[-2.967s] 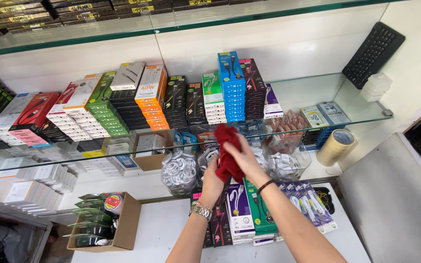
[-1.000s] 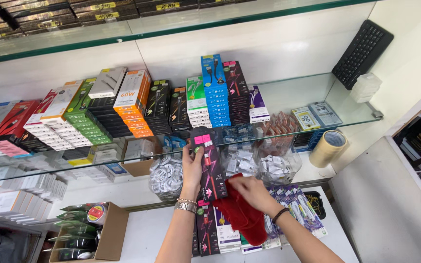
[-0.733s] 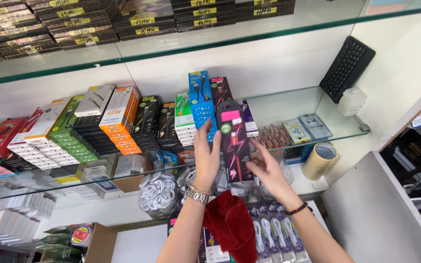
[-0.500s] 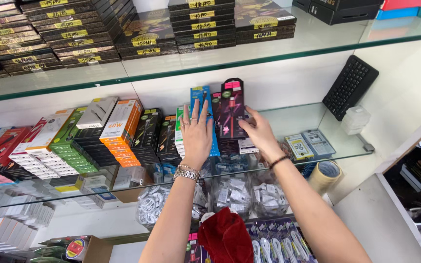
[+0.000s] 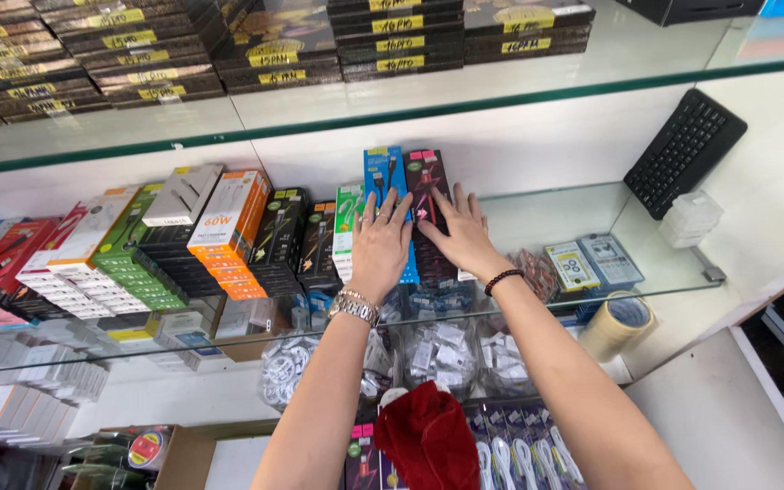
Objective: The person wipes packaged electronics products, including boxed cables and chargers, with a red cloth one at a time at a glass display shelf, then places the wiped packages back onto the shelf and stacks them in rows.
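My left hand (image 5: 379, 243) lies flat with fingers spread on a row of blue cable boxes (image 5: 383, 178) standing on the glass shelf (image 5: 583, 218). My right hand (image 5: 463, 236) presses flat on the black and pink cable boxes (image 5: 426, 177) just to the right of the blue ones. A metal watch sits on my left wrist and a dark bead bracelet on my right. A red cloth (image 5: 428, 436) lies below between my forearms, on packs on the lower shelf. Neither hand grips anything.
Orange, green, white and red boxes (image 5: 229, 227) fill the shelf to the left. A black keyboard (image 5: 682, 150) leans on the right wall beside a tape roll (image 5: 619, 322). Black flat boxes (image 5: 392, 36) stack on the upper shelf. Bagged white cables (image 5: 428, 354) lie below.
My right hand dropped the red cloth onto the lower shelf, lifted the black and pink boxes up beside the blue ones, and both hands now press flat on the rows.
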A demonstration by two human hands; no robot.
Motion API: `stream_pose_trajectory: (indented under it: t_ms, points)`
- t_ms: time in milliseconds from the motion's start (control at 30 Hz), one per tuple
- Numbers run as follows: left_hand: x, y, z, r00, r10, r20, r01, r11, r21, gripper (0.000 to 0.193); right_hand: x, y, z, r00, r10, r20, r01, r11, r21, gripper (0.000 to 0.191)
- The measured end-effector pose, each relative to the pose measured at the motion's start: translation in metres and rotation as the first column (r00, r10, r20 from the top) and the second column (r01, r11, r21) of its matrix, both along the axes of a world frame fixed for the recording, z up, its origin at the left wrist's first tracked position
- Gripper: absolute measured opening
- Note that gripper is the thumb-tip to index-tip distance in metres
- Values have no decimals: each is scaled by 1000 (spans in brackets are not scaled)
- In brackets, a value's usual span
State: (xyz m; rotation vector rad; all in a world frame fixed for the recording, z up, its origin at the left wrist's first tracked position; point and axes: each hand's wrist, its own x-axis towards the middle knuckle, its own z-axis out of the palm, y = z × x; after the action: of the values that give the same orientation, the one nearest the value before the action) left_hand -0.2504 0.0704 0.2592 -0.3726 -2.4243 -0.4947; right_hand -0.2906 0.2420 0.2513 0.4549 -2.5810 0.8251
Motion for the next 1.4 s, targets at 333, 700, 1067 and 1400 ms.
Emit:
stream_pose_trajectory:
  t_ms: [333,700,1067,1400]
  points:
    - [105,-63,-99,996,-81,26,59,882,467,16,172,-14,-81,771,276,574,-286,955,-75,69]
    - [218,-164,-295,290,203,935,-480,876,-42,96,230,-37,-162,760,38,649,-343,871,351,92]
    - [208,-180,-289,716,-423,555,-434,353,829,62,244,-74,-117,794,333,509,-63,877,-476,66]
    - [215,-88,-173,662,-745,86,-399,-253,882,67,261,-146,-109,991,-37,-129,8,976,-218,60]
